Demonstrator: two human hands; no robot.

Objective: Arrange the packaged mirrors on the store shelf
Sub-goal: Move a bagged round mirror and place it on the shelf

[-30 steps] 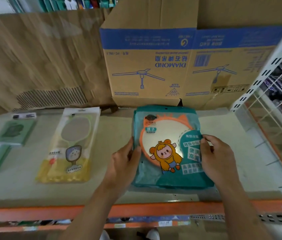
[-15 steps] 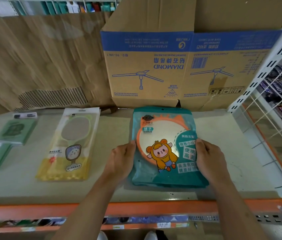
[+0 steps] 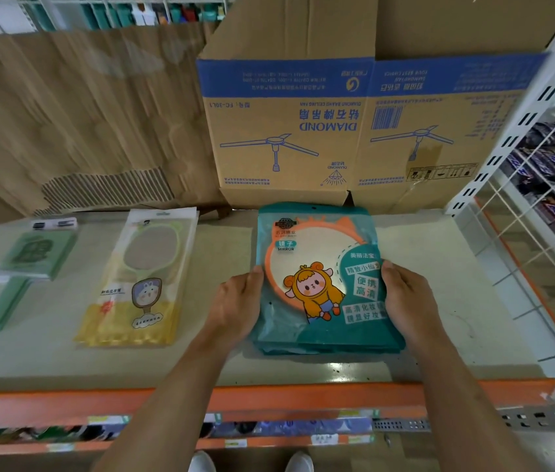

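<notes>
On the shelf [image 3: 201, 362], right of centre: teal mirror stack [image 3: 320, 277] squared between both hands.

Left hand [image 3: 235, 304] and right hand [image 3: 405, 301] press the stack's side edges, fingers together and flat against the packs, not curled under. Stack lies flat, top edge just short of the fan box [image 3: 320, 131]; yellow pack [image 3: 140, 284] and green mirror [image 3: 27, 264] lie apart to the left. Judgement: to finish well, squeeze evenly from both sides, align lower packs, keep the stack parallel to the shelf lip.
</notes>
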